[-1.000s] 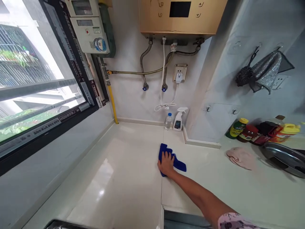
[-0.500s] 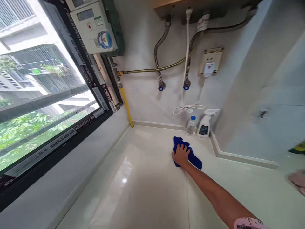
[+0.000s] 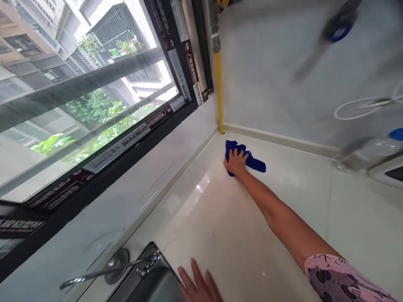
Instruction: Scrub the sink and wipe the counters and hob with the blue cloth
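My right hand (image 3: pixel 236 162) presses a dark blue cloth (image 3: pixel 257 164) against the pale countertop (image 3: pixel 226 235), near the back left corner. Its fingers are spread over the cloth, and one end of the cloth trails out to the right. Low in the view, my left hand (image 3: pixel 199 285) rests with fingers apart at the counter beside the sink (image 3: pixel 157 283); nothing shows in it. Part of that hand is cut off by the bottom edge.
A chrome faucet (image 3: pixel 103 272) stands by the sink. The yellow pipe (image 3: pixel 219 88) meets the counter in the corner. At the right are a blurred clear bottle with a blue cap (image 3: pixel 397 134), a white spray bottle (image 3: pixel 388 170) and a white cord (image 3: pixel 355 109). The window frame (image 3: pixel 126 142) runs along the left.
The view has swung left and closer. My right hand and the cloth have moved left across the counter towards the corner pipe. My left hand, the sink and the faucet have come into view.
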The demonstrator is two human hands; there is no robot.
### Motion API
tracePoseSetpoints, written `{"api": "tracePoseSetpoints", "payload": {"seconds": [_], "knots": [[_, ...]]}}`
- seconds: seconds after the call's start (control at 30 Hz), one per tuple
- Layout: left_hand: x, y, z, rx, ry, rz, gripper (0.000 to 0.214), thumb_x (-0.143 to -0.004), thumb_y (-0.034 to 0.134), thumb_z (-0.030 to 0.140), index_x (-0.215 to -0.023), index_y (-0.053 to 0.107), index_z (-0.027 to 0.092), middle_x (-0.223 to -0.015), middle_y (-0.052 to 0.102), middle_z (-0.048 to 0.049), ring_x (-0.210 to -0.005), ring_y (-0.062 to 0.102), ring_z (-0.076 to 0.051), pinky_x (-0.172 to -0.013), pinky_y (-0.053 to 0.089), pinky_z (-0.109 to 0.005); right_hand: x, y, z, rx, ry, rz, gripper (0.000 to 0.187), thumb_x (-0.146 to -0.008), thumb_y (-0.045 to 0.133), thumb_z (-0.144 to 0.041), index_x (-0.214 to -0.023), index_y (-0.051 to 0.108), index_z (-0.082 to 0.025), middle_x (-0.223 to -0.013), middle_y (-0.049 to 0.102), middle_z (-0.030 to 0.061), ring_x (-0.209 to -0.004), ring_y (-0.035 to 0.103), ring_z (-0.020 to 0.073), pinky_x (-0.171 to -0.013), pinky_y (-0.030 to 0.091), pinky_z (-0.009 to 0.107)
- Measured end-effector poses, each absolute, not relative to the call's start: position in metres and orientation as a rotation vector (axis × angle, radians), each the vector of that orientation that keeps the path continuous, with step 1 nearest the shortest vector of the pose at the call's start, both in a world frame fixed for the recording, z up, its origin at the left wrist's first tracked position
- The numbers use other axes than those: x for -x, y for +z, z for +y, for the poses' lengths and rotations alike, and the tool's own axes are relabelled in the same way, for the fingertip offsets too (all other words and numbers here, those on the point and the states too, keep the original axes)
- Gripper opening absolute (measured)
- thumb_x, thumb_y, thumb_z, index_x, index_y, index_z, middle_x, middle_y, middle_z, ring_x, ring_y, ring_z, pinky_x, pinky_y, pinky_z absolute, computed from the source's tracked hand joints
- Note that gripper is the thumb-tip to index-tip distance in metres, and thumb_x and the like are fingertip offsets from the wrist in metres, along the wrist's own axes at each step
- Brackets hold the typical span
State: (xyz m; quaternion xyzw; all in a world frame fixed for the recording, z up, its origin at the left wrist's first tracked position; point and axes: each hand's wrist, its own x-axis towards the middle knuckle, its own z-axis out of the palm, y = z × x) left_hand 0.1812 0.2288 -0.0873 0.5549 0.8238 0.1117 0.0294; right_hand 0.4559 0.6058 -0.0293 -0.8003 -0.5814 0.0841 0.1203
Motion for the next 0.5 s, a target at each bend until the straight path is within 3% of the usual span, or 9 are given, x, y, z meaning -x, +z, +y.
{"api": "tracePoseSetpoints", "payload": {"seconds": [0.1, 0.3, 0.5], "knots": [[-0.188, -0.07, 0.227, -1.692, 0.307, 2.54, 0.065, -0.099, 0.021, 0.04, -0.155, 0.03, 0.009, -0.17, -0.005, -0.0228, -0.157, -0.005, -0.038, -0.125, 0.024, -0.064, -0.385, -0.024, 0.61, 2.14, 0.311, -1.921, 0.073, -0.095, 0.041, -0.043, -0.157, 0.033, -0.006, -0.164, 0.03, 0.0225, -0.147, 0.019, 0.053, -0.114, 0.008, 0.076], [-0.189, -0.046, 0.228, -1.676, 0.205, 2.448, 0.065, -0.1, 0.017, 0.04, -0.156, 0.027, 0.008, -0.169, -0.003, -0.0267, -0.158, -0.004, -0.035, -0.128, 0.018, -0.059, -0.253, -0.01, 0.543, 1.627, 0.466, -2.328, 0.068, -0.096, 0.045, -0.043, -0.157, 0.037, -0.011, -0.165, 0.032, 0.0175, -0.15, 0.017, 0.0492, -0.117, 0.002, 0.073], [-0.192, -0.051, 0.232, -1.674, 0.432, 2.502, 0.061, -0.1, 0.023, 0.033, -0.153, 0.03, 0.004, -0.168, 0.01, -0.0279, -0.157, 0.01, -0.036, -0.127, 0.021, -0.058, -0.199, -0.009, 0.446, 0.949, 0.549, -2.623, 0.054, -0.097, 0.048, -0.04, -0.147, 0.052, -0.023, -0.158, 0.048, 0.0054, -0.148, 0.029, 0.038, -0.122, 0.015, 0.064]]}}
